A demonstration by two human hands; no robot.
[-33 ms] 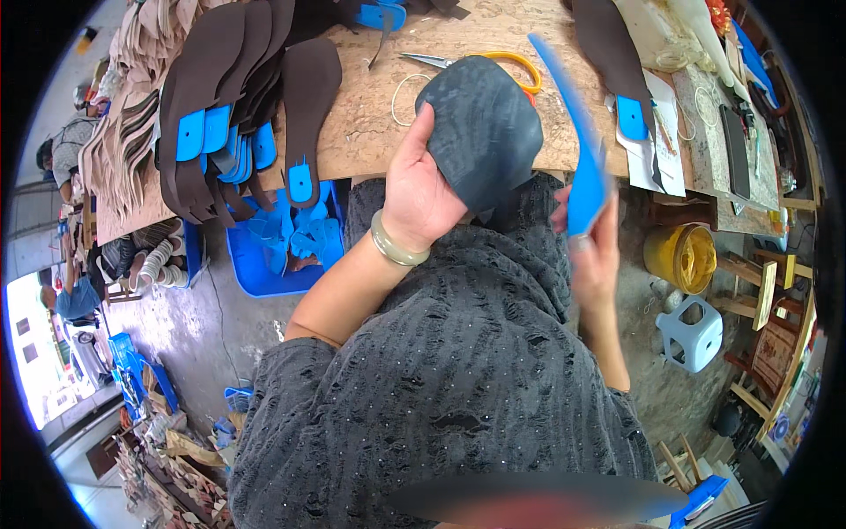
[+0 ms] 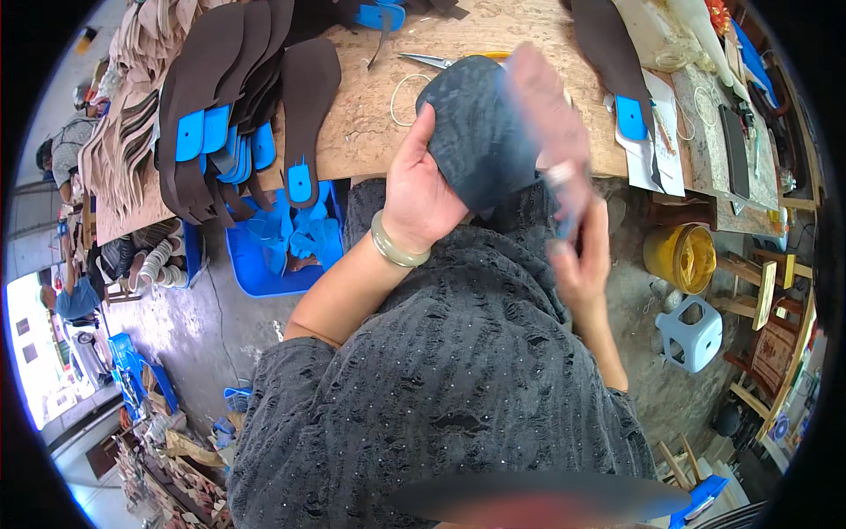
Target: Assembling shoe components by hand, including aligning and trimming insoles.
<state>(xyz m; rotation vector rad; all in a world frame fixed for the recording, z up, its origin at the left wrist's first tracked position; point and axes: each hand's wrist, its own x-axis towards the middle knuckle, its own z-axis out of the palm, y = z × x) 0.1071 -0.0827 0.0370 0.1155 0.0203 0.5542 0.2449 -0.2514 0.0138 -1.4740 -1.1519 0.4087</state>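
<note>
My left hand [image 2: 423,189], palm up and with a pale bangle on its wrist, holds a rounded dark blue-black sheet piece [image 2: 471,123] between thumb and fingers. Close to that sheet's right edge, my right hand [image 2: 586,256] is blurred by motion. A long insole piece [image 2: 551,115] rises from its fingers, smeared, with a pinkish face and traces of blue. How the fingers lie on it is hard to make out. Scissors [image 2: 427,60] with yellow handles lie behind the sheet, beside a pale loop of string [image 2: 401,101].
Dark brown insoles with blue heel pieces [image 2: 203,132] stack at the left, one single insole [image 2: 308,115] beside them. A blue bin [image 2: 264,284] of blue pieces is below the table [image 2: 374,132]. Right: another insole [image 2: 608,44], a yellow bucket [image 2: 679,257], a pale stool [image 2: 692,335].
The insole piece in my right hand has turned: its blue side showed before, a smeared pinkish face now. It is nearer the dark sheet. My left hand has stayed in place.
</note>
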